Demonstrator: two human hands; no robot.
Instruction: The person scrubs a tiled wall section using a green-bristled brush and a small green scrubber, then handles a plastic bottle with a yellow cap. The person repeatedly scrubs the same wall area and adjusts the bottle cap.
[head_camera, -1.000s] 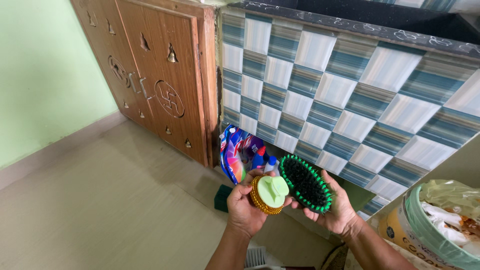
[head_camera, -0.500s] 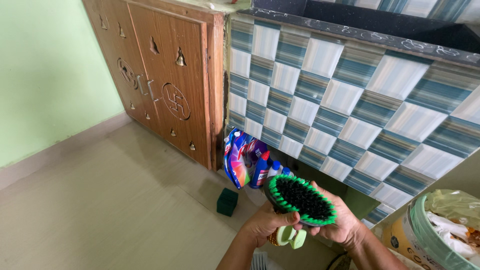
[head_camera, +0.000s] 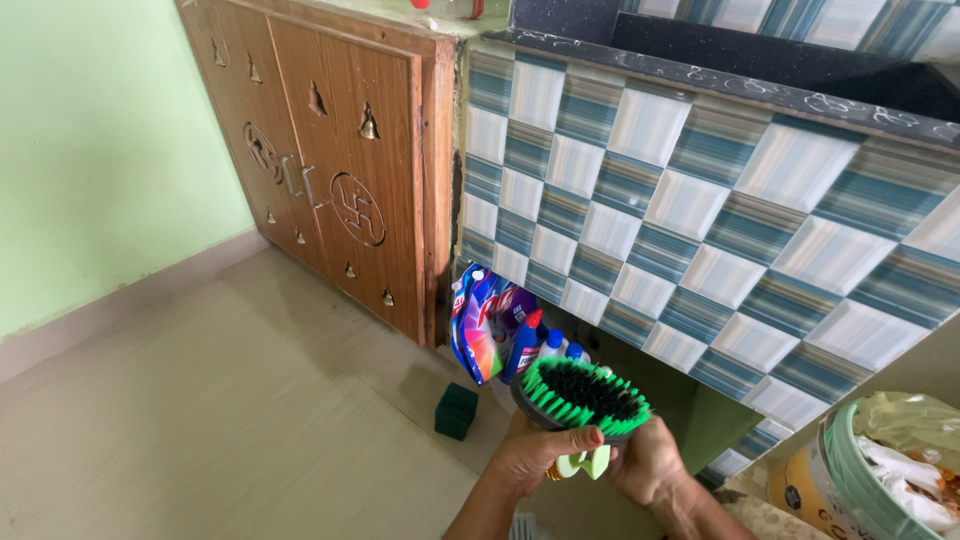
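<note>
Where a second ago your two hands held the pieces side by side, you have now drawn them together low in the view: the scrub brush (head_camera: 582, 397), black bristles ringed in green, sits on top with its bristles facing up, and the round scourer with the pale green handle (head_camera: 583, 463) has slipped underneath it, only the handle and a glint of gold mesh showing below your thumb. Your left hand (head_camera: 535, 455) is closed around the near end of the brush, thumb pressed along its rim, while your right hand (head_camera: 648, 465) is curled under the far end, gripping from below; which hand carries the scourer cannot be told, since the brush hides it. The view has also shifted closer to the tiled counter front (head_camera: 700, 200). The detergent pouch (head_camera: 478, 322) and bottles (head_camera: 525, 342) stand in the recess behind the brush, the dark green sponge block (head_camera: 456, 411) lies on the floor to the left, and the lined bucket (head_camera: 880, 470) sits at the right edge.
</note>
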